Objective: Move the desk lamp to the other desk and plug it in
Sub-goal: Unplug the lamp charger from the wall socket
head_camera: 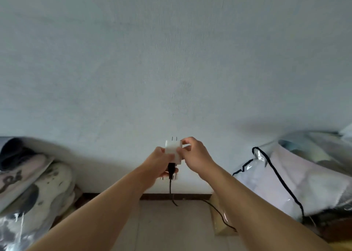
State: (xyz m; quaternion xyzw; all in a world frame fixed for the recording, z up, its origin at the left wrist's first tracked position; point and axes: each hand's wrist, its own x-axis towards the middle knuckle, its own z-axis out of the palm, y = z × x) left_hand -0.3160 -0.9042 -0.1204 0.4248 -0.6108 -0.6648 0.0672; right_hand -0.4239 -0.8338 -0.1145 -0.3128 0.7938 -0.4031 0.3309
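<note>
Both hands hold a white plug adapter [172,148] in front of a pale wall, its two metal prongs pointing up. My left hand [161,162] grips it from below and the left. My right hand [194,154] pinches its right side. A black cable [170,182] comes out of the adapter's lower end, drops to the floor and trails off to the right. Behind my left hand a white wall socket [174,177] shows partly. The lamp itself is out of view.
Folded bedding in clear bags [32,186] is piled at the left. A clear zip bag with black piping [297,176] holding pale fabric sits at the right. A dark baseboard [190,196] runs along the wall above light floor tiles [171,228].
</note>
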